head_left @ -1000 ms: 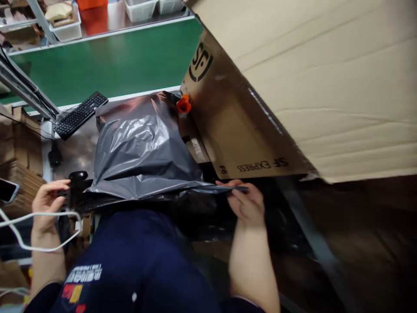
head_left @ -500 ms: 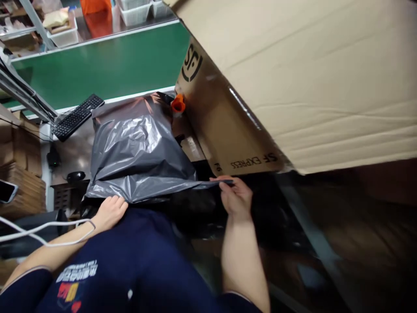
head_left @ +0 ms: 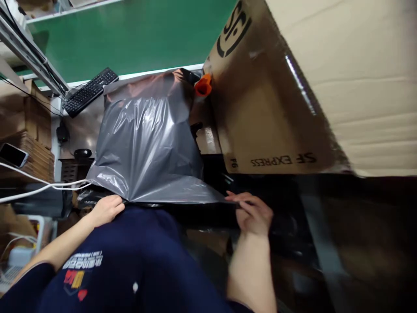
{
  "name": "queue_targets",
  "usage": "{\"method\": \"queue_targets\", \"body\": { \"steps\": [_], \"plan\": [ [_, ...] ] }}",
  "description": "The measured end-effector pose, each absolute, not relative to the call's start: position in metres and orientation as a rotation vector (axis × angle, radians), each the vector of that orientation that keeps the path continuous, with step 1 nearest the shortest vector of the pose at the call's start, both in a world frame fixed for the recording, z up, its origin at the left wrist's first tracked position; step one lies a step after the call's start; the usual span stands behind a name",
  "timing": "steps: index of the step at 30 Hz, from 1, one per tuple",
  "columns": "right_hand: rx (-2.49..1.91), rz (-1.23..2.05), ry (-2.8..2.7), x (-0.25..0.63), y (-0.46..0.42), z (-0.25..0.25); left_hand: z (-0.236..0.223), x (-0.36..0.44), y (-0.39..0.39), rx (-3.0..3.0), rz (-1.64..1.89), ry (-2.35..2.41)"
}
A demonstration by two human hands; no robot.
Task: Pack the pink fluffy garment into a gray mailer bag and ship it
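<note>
A large grey plastic mailing bag lies on the bench in front of me, bulging at its far part and flat at its near edge. My right hand pinches the bag's near right corner, which is stretched out to the side. At the near edge, left of the middle, my left hand is closed with its fingers curled against the bag. Its fingertips are hidden, though the plastic creases fan out from that spot.
A big cardboard box stands to the right, an orange tape dispenser-like item beside it. A keyboard, a mouse and a phone are on the left. Behind runs a green belt surface. White cables cross at left.
My right hand has drawn the bag's corner outward and nearer to me, so the near edge lies flatter and tauter. My left hand stays at the edge. The view has shifted.
</note>
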State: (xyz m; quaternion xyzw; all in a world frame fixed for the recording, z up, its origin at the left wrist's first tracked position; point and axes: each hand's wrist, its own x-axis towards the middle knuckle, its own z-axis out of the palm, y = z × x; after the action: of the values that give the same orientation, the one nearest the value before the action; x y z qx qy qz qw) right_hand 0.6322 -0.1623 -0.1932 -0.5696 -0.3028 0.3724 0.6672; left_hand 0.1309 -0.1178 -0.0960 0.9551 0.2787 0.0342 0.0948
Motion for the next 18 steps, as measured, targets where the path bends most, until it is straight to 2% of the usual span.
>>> {"method": "queue_targets", "body": {
  "steps": [10, 14, 18],
  "plan": [
    [-1.429, 0.828, -0.655, 0.639, -0.218, -0.226, -0.134, 0.122, -0.164, 2.800, 0.370, 0.955],
    [-1.583, 0.658, -0.583, 0.615, -0.246, -0.252, -0.170, 0.111, -0.180, 2.835, 0.455, 0.941],
    [-1.810, 0.391, -0.488, 0.581, -0.272, -0.266, -0.198, 0.111, -0.191, 2.794, 0.281, 1.050]
  ]
}}
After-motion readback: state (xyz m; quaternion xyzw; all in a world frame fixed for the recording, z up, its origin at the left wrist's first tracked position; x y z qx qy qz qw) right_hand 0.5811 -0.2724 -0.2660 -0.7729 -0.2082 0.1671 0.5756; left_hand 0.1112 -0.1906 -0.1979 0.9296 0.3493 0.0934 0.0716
